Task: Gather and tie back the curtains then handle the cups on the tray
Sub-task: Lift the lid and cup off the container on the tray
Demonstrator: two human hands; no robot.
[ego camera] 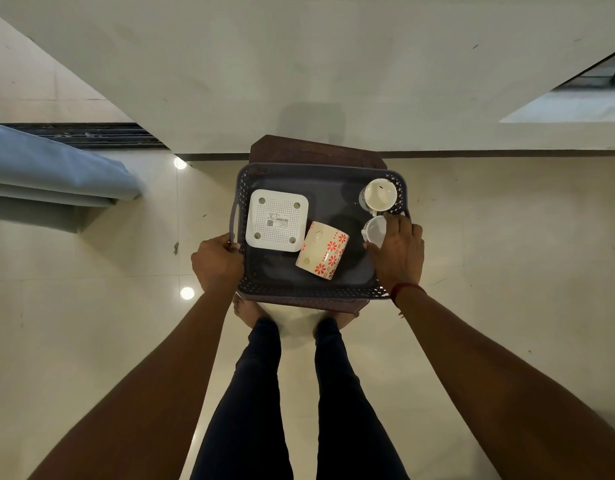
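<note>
A dark grey perforated tray point(299, 292) rests on a brown stool straight below me. On it a cream mug with red flowers point(322, 250) lies on its side near the middle. An upright white cup point(379, 194) stands in the far right corner. Just in front of it is a small white cup point(373, 230), with the fingers of my right hand point(397, 252) closed around it at the tray's right edge. My left hand point(216, 263) grips the tray's left handle. The blue-grey curtain point(56, 174) hangs gathered at the left.
A white square device point(277, 220) lies upside down on the tray's left half. The brown stool point(313, 151) stands against a pale wall. My legs and bare feet are just behind the stool on a glossy tiled floor. A window opening shows at far right.
</note>
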